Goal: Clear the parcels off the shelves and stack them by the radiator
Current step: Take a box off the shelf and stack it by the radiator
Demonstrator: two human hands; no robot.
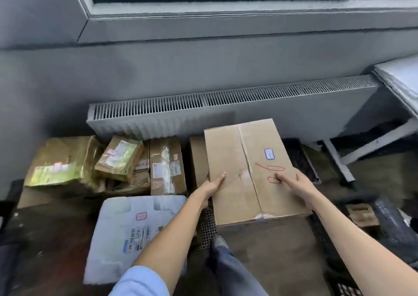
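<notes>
A large brown cardboard box (246,160) with red marks and a small white label sits in front of the grey radiator (181,112). My left hand (213,186) grips its left edge, thumb on top. My right hand (294,182) lies flat on the top near the right edge. To the left, several taped parcels (167,164) are piled on the floor against the radiator, one small parcel (119,158) resting on top. A yellow-green wrapped parcel (56,162) lies at the far left. A grey padded mailer (133,232) lies nearer to me.
A white table or shelf frame (398,85) stands at the right, its leg (339,160) reaching the floor. A dark mesh crate (300,158) sits behind the box. A small box (362,214) lies at the right. My leg (228,264) is below the box.
</notes>
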